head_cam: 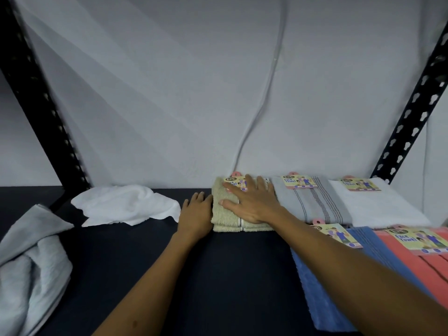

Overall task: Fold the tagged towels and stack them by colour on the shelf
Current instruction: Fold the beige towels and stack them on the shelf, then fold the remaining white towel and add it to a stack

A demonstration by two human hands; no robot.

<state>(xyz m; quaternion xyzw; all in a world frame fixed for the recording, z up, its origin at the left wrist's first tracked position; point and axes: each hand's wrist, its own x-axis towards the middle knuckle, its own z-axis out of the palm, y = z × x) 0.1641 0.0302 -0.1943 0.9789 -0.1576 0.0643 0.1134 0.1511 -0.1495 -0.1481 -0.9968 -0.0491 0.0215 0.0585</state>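
- Far left of the beige towel (228,209), a loose grey towel (31,258) lies crumpled at the shelf (218,275) edge, with no tag that I can see. I judge it could slide off if I brush it when reaching.
- Nearer, left of the beige towel, a white towel (126,204) lies unfolded; it does not block my hands.
- My left hand (196,214) lies flat with straight fingers against the beige towel's left edge, holding nothing. Push too hard and I expect the fold buckles or the towel shoves into its neighbour.
- My right hand (249,202) presses flat on top, fingers spread over the tag (234,184), gripping nothing. The card may crease under that pressure.
- Right of the beige towel, touching it, sits a folded grey striped towel (312,204), then a folded white towel (378,207).
- In front of those, a blue towel (322,292) and a coral towel (417,267) lie under my right forearm; dragging the arm back could disturb them.
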